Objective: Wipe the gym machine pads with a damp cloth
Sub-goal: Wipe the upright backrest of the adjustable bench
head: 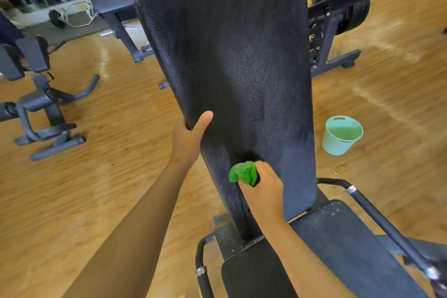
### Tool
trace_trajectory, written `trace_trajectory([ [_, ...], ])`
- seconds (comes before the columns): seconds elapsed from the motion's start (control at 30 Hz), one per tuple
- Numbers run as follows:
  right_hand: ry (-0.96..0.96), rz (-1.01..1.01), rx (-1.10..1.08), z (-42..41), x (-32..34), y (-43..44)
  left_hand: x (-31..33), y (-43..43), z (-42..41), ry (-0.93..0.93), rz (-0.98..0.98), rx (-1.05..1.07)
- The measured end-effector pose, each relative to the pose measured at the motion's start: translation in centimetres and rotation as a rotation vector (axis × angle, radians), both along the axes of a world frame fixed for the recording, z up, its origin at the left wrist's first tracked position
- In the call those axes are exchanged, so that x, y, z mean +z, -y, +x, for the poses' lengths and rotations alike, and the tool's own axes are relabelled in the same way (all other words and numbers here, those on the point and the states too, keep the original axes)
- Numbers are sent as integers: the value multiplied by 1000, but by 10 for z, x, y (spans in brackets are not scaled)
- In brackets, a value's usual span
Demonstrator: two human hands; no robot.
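Two hands share the job: fingers of the right hand curl round a balled green cloth pressed low on the upright back pad, the left hand clamping the pad's edge, its fingers hidden behind. Soft and limp, the cloth likely handles best bunched; its dampness cannot be seen.

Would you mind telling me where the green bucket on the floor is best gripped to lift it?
Probably by the slot handle cut into its far rim, coming from above: the bucket stands upright and open-topped, and its smooth tapered wall offers poor purchase.
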State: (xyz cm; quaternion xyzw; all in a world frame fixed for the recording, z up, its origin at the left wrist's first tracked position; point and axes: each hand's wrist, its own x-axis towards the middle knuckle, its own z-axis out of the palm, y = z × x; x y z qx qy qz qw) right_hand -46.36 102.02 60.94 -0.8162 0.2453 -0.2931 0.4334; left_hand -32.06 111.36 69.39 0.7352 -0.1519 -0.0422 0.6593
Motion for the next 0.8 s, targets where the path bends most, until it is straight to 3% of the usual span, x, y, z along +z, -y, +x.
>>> trace_trajectory([
  [0.2,222,15,-7,39,66,-11,3,-5,5,-43,5,-69],
  [0.3,274,-21,6,43,65,-14,3,-5,7,-50,4,-86],
  [0.47,175,-113,43,27,8,-20,-1,-4,9,-61,-11,-100],
  [0.6,74,-65,40,9,-22,-29,-2,-3,7,-52,-33,-97],
  [0.8,184,27,17,34,34,-34,4,-6,8,-47,10,-137],
])
